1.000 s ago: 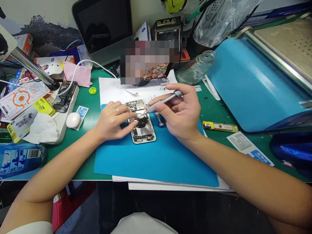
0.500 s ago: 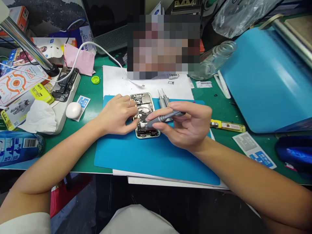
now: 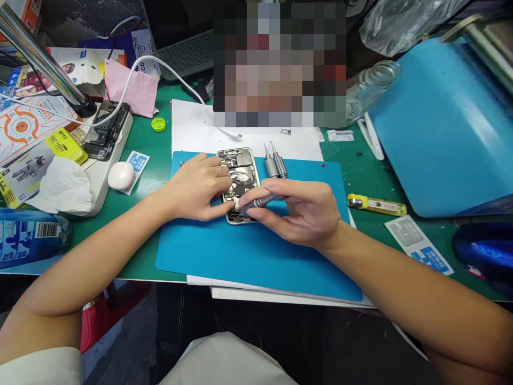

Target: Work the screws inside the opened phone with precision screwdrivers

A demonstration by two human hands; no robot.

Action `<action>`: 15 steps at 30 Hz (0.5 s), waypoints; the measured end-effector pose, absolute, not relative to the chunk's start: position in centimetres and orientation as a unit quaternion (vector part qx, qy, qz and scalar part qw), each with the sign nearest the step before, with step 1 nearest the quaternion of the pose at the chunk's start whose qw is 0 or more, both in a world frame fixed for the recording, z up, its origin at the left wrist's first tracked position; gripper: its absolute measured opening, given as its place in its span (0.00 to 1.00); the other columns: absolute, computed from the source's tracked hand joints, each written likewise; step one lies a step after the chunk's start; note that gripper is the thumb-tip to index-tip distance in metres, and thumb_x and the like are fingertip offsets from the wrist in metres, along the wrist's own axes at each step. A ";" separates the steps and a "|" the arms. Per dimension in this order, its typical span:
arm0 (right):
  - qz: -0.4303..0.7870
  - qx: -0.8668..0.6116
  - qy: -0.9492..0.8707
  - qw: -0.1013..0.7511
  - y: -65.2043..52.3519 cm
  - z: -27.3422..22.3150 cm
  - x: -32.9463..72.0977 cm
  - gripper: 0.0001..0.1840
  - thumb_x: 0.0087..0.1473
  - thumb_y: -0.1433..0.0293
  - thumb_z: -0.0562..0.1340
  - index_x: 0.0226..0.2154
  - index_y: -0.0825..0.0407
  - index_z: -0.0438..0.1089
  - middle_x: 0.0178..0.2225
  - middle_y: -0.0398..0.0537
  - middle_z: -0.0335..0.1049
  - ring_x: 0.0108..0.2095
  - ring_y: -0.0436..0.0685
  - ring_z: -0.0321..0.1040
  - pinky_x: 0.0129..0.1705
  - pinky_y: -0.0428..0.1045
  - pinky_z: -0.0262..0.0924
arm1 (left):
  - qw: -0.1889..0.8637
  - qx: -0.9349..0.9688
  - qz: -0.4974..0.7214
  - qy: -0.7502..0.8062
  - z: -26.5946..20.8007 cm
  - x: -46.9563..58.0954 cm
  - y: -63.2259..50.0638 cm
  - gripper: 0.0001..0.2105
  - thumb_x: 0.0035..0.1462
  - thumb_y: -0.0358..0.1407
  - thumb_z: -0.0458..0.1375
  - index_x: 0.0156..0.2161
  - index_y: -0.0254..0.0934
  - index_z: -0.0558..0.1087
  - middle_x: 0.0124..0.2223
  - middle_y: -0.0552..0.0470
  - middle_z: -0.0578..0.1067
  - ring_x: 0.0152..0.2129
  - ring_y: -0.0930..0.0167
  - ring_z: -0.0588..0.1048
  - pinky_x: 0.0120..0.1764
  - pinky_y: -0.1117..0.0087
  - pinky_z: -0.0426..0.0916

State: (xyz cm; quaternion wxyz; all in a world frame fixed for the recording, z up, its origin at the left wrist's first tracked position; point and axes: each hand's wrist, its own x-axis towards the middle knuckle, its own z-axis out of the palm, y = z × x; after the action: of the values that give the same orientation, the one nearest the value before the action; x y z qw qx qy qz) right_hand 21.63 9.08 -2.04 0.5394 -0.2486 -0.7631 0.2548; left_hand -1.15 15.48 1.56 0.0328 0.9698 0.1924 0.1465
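Observation:
An opened smartphone (image 3: 242, 174) lies on a blue mat (image 3: 224, 251), its inner parts bare. My left hand (image 3: 202, 187) is closed at the phone's left edge, thumb near its lower part and fingers along the side, steadying it. Between the thumb and fingers of my right hand (image 3: 304, 208) is a grey screwdriver (image 3: 262, 201), held at a slant over the phone's lower end. The screwdriver's tip is hidden. Two more grey screwdrivers (image 3: 276, 164) stand or lie just right of the phone, tips pointing away from me.
White paper (image 3: 192, 123) with a white cable (image 3: 160, 61) lies behind the mat. To the right are a yellow cutter (image 3: 377, 205), a glass jar (image 3: 372, 88) and a large blue sheet (image 3: 425, 133). At left sit a white earbud case (image 3: 121, 175), a green cap (image 3: 158, 124) and another opened phone (image 3: 106, 131).
My right hand has moved slightly left and down, bringing the screwdriver lower over the phone's bottom end. The left hand stays at the phone's edge. The view has shifted a little.

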 end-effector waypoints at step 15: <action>0.161 -0.178 -0.841 0.486 9.4 -0.1 21.6 0.38 0.62 0.73 0.67 0.70 0.40 0.56 0.44 0.48 0.85 0.38 0.57 0.84 0.36 0.50 0.82 | 0.051 0.973 0.149 0.168 1.5 -1.2 15.5 0.18 0.66 0.47 0.57 0.28 0.39 0.69 0.31 0.47 0.77 0.31 0.63 0.71 0.32 0.58 0.53</action>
State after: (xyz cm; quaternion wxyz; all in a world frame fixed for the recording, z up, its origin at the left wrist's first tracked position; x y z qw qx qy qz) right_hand 21.60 9.39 -0.14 0.4855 -0.1781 -0.8406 0.1612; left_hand -1.17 15.55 1.52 0.0505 0.9732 0.1681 0.1488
